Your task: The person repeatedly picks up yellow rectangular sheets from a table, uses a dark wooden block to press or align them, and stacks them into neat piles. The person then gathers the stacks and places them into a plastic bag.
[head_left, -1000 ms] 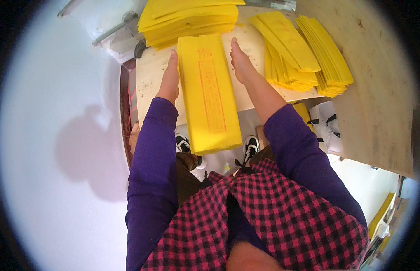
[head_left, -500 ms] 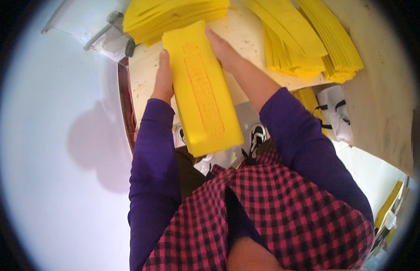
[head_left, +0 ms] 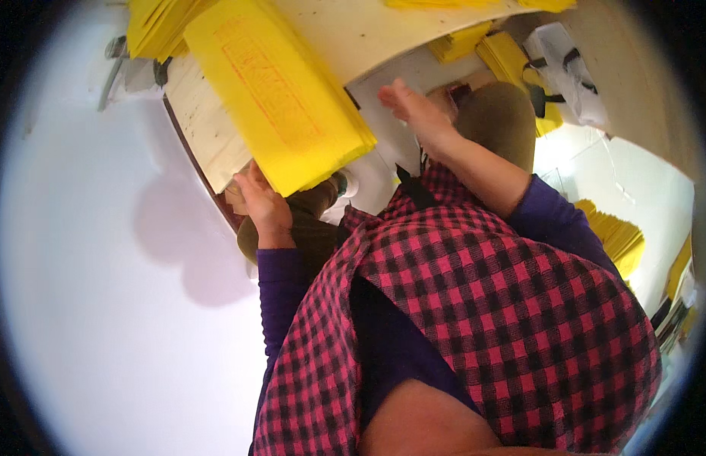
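Observation:
A thick stack of yellow fabric pieces (head_left: pixel 284 99) with red print on top lies slantwise on the table, its near end jutting past the front edge. My left hand (head_left: pixel 268 207) is at the near left corner of this stack, fingers loosely bent and partly apart, not wrapped round it. The stack's edge hides a bit of that hand. Off to the right of the near end, my right hand (head_left: pixel 420 114) is held in the air with fingers stretched out, touching nothing.
Another yellow stack (head_left: pixel 159 29) sits at the far left of the wooden table (head_left: pixel 208 114). Under the table's right side are yellow bundles (head_left: pixel 512 64) and a white bag with black straps (head_left: pixel 562 68). More yellow pieces (head_left: pixel 615 235) lie low on the right. A white wall (head_left: pixel 140 327) runs along the left.
The stack was between both my hands; now it rests on the table, farther left. My right hand has let go and drawn away right; my left hand slid to its near corner. The view has shifted.

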`<action>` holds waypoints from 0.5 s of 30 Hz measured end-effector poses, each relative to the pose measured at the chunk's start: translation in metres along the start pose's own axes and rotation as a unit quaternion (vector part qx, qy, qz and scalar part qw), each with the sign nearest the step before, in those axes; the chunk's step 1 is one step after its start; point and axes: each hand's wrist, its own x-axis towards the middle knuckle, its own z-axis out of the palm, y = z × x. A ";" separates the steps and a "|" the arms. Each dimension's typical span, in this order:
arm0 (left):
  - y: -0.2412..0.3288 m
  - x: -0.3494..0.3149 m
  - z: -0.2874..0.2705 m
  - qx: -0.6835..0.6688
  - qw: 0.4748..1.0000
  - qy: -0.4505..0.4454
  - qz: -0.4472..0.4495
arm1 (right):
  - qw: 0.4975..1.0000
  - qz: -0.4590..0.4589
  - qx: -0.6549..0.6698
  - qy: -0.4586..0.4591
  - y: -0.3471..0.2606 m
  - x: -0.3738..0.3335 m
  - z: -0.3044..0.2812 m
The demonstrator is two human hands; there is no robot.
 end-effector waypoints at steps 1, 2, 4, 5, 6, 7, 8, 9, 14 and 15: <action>-0.004 -0.003 0.002 0.011 1.000 -0.015 0.003 | 1.000 0.016 -0.022 0.004 0.004 -0.004 0.006; -0.008 -0.007 0.005 0.022 0.999 -0.042 0.018 | 0.997 0.061 -0.042 0.018 0.006 -0.007 0.011; -0.017 -0.012 0.017 0.244 0.961 -0.003 0.130 | 0.997 -0.017 -0.064 -0.040 0.000 -0.011 0.012; -0.017 -0.013 0.021 0.290 0.945 -0.004 0.148 | 0.996 -0.037 -0.061 -0.059 -0.003 -0.011 0.013; -0.019 -0.012 0.027 0.192 0.978 0.021 0.083 | 0.991 -0.096 -0.042 -0.088 -0.007 -0.011 0.016; -0.020 -0.010 0.032 0.000 0.998 0.057 0.012 | 0.994 -0.056 -0.070 -0.069 -0.008 -0.010 0.023; -0.019 -0.010 0.035 -0.025 0.998 0.049 -0.004 | 0.993 -0.053 -0.082 -0.059 -0.008 -0.008 0.033; -0.018 -0.009 0.038 -0.049 0.998 0.040 -0.022 | 0.994 -0.032 -0.095 -0.045 -0.006 -0.007 0.040; -0.018 -0.010 0.034 -0.146 0.987 -0.004 -0.072 | 0.995 -0.073 -0.050 -0.053 0.015 -0.006 0.053; -0.019 -0.009 0.031 -0.156 0.985 -0.018 -0.078 | 0.996 -0.057 -0.043 -0.048 0.019 -0.004 0.048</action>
